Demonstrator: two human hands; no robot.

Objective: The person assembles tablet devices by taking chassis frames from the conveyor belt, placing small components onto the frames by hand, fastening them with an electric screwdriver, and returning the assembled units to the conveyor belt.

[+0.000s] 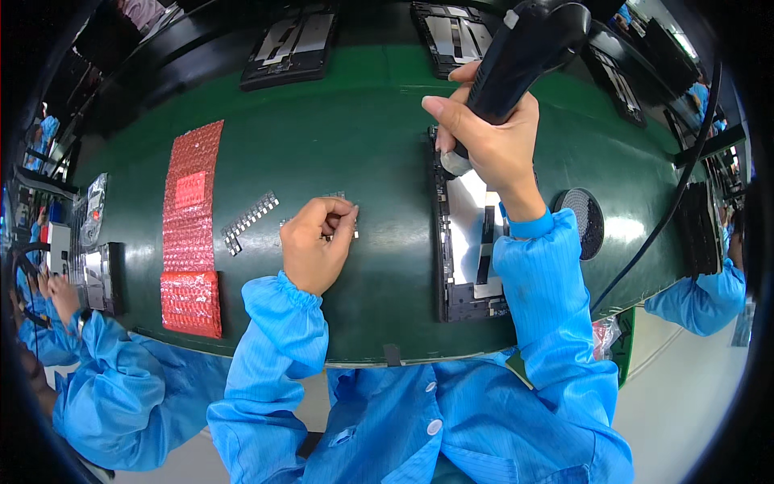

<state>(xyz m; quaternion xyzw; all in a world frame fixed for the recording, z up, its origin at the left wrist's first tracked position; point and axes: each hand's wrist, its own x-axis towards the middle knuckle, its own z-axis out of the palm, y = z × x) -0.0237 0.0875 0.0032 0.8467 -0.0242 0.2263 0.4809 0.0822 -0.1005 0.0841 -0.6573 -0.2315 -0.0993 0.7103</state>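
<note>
My right hand (496,145) is wrapped round a thick black electric screwdriver (524,60), its pale tip pointing down at the upper left edge of an opened tablet-like device (468,234). The device has a black frame, silver plates and a dark ribbon; my right forearm covers part of it. To the left, my left hand (314,246) is closed in a pinch over the green table. What its fingertips hold, if anything, is too small to name. Small pale parts (355,234) show beside and behind these fingers. A strip of small metal parts (250,222) lies left of that hand.
Red bubble wrap (191,218) lies on the green table (387,282) at left. A round black dish (582,222) stands right of the device. A black cable (685,177) crosses the right side. More opened devices (292,44) line the far side. A co-worker's hand (60,294) is at far left.
</note>
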